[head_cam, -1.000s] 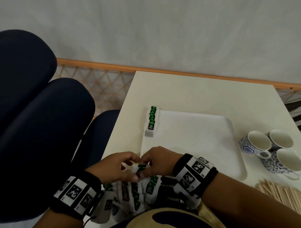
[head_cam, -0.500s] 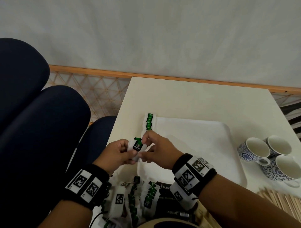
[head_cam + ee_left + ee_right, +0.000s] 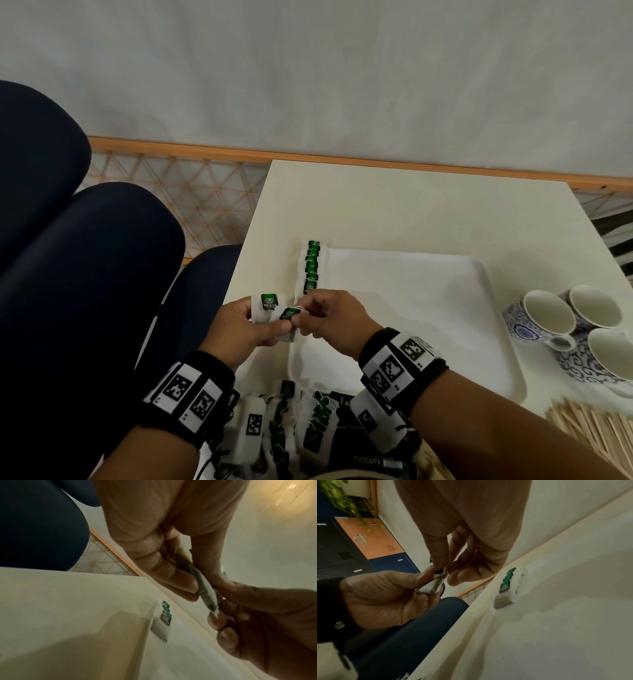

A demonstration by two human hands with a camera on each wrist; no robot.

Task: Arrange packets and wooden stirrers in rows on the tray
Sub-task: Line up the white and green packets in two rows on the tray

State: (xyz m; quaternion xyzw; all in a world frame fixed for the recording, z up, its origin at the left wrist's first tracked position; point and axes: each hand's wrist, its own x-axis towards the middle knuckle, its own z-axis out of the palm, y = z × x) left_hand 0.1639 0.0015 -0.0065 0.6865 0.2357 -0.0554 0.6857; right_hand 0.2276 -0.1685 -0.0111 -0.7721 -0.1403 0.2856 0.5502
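Both hands meet above the near left corner of the white tray (image 3: 428,325). My left hand (image 3: 255,323) grips a small bunch of white tea packets with green labels (image 3: 269,302), thumb on top. My right hand (image 3: 306,312) pinches the end of one packet (image 3: 289,313) from that bunch. In the left wrist view the packet (image 3: 205,592) sits between my left fingers (image 3: 173,577) and the right fingertips. A row of green-labelled packets (image 3: 311,269) lies overlapped along the tray's left edge, just beyond my right knuckles, also seen in the right wrist view (image 3: 506,586).
A loose pile of packets (image 3: 308,428) lies at the table's near edge under my wrists. Wooden stirrers (image 3: 596,431) lie at the near right. Three blue-patterned cups (image 3: 561,325) stand right of the tray. Dark blue chairs (image 3: 85,291) stand left of the table.
Both hands lifted from the packet pile and moved forward toward the row. The packets in my left hand have fanned apart, with my right hand now pulling one out.
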